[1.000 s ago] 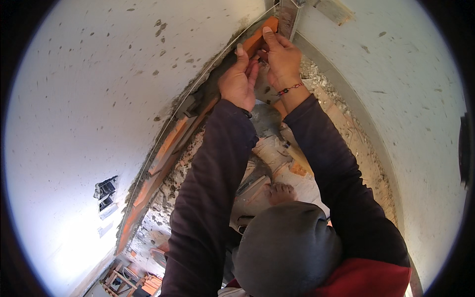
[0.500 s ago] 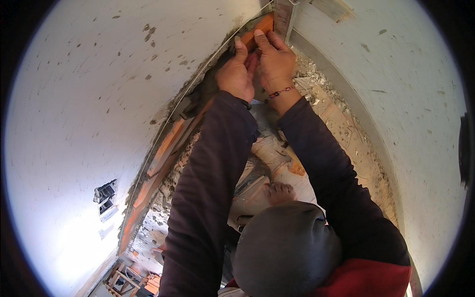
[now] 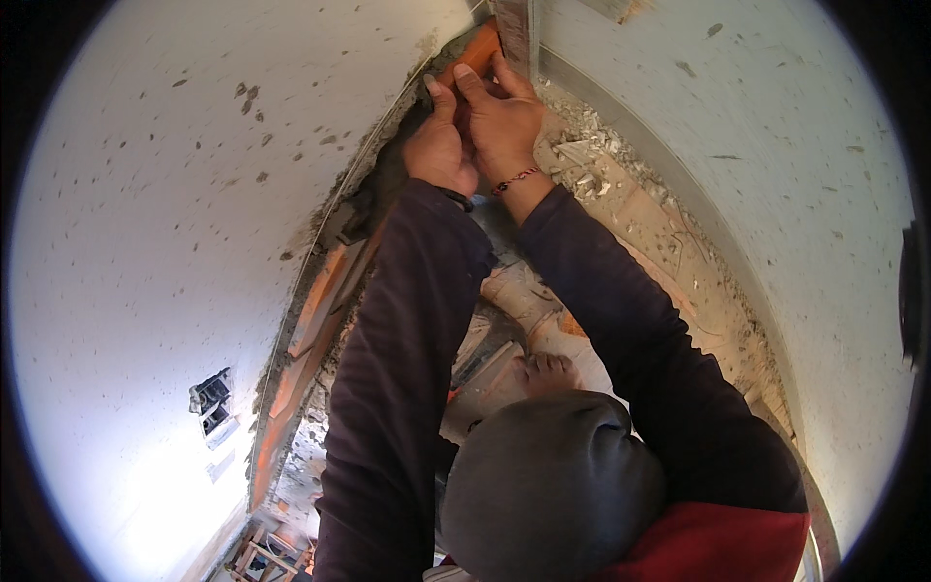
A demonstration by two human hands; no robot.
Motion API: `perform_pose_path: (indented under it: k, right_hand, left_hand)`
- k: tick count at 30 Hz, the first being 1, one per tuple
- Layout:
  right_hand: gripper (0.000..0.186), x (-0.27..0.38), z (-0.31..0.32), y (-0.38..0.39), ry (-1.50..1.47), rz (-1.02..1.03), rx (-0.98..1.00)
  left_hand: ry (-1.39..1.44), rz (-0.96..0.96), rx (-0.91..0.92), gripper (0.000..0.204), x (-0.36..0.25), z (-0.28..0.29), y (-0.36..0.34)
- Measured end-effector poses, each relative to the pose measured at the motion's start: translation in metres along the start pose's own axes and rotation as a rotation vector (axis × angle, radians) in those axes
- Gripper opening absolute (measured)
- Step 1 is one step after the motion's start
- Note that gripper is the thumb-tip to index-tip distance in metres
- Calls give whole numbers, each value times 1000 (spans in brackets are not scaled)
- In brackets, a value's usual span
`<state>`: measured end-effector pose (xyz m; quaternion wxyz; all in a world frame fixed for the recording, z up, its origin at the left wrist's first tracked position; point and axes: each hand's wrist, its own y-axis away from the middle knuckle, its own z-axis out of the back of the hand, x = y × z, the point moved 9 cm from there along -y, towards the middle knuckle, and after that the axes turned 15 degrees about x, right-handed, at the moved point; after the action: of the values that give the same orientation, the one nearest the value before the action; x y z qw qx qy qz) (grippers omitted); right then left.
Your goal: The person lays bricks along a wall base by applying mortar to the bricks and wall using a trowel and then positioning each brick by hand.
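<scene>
An orange-red clay tile strip stands on edge against the base of the left wall, tucked into the corner by a brown upright post. My left hand is closed on its near end, thumb raised along the face. Close beside it, my right hand grips the same strip, with thumb on the face and index finger near the top edge. Most of the other fingers of both hands are hidden. Wet grey mortar fills the gap behind the strip and along the wall. Nearer me, more orange tile strips line the wall base.
A thin string runs along the left wall above the mortar. Rubble and dust lie on the floor by the right wall. An opened wall box sits at lower left. A dark-clothed knee and bare toes are below my arms.
The view has shifted, so hands, strip and post appear farther left. Both hands keep hold of the strip, with only a slight change of finger position.
</scene>
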<state>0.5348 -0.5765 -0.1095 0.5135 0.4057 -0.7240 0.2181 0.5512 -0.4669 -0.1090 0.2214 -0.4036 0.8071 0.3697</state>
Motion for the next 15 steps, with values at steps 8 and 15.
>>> perform_pose_path:
  k: [8,15]
  right_hand:
    - [65,-5,2,9,-134,-83,-126]
    - [56,-2,3,6,-121,-89,-145]
  left_hand:
    - [-55,8,-19,55,-2,4,1]
    - [-79,-16,-6,55,-3,8,-3]
